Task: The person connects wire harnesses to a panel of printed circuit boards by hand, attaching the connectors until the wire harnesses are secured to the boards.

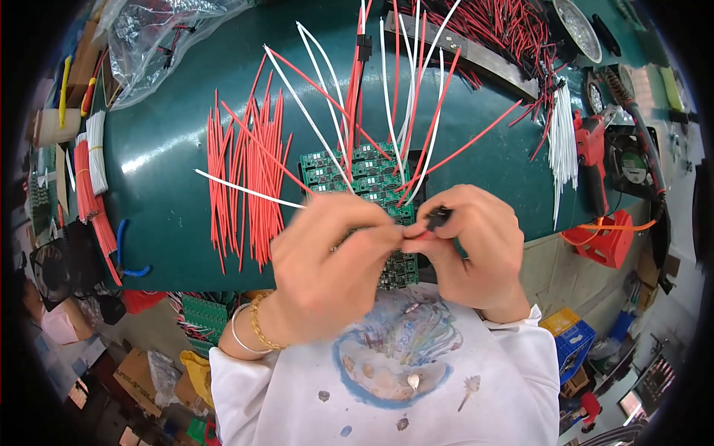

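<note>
My right hand (480, 245) pinches a small black plug connector (439, 217) between thumb and fingers. A short bit of red wire (425, 235) shows below the connector, running toward my left hand (335, 260). My left fingers, slightly blurred, are pinched on that wire's end, and the fingertips of both hands almost meet. Beneath and beyond the hands lies a panel of green circuit boards (323, 169), partly hidden by them. Several red and white wires (433, 141) rise from the boards and fan outward. Another black connector (364, 48) sits on wires past the boards.
Loose red wires (253, 171) lie left of the boards on the green table (171, 223). A metal bar (476, 59) fronts a heap of red wires (513, 30). White wires (563, 141), a red tool (591, 156) and a fan (632, 165) are at right; a plastic bag (160, 44) is far left.
</note>
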A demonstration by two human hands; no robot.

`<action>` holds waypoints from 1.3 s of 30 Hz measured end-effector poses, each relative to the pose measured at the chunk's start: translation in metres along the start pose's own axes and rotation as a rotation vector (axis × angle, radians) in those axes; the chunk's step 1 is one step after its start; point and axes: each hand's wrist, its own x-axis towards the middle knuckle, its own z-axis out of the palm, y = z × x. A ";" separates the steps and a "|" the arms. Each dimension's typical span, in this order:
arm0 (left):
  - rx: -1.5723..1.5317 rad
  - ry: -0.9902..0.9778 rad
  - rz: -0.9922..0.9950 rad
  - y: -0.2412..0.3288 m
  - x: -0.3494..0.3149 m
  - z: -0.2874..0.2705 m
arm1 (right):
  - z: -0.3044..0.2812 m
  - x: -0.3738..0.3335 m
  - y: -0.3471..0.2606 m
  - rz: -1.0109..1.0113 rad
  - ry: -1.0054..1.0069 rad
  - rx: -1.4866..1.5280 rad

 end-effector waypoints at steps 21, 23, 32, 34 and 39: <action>0.060 0.116 -0.235 -0.031 0.006 -0.006 | 0.027 0.017 0.028 -0.098 0.151 -0.148; 0.067 0.112 -0.237 -0.032 0.007 -0.005 | 0.024 0.018 0.028 -0.063 0.096 -0.147; 0.048 0.098 -0.302 -0.027 0.012 -0.003 | 0.016 0.024 0.019 -0.092 0.089 -0.215; 0.026 0.114 -0.366 -0.026 0.015 0.001 | -0.005 0.023 0.013 0.026 0.182 -0.240; 0.377 0.055 -0.242 -0.028 0.014 0.001 | -0.075 0.059 0.062 0.382 0.270 -0.678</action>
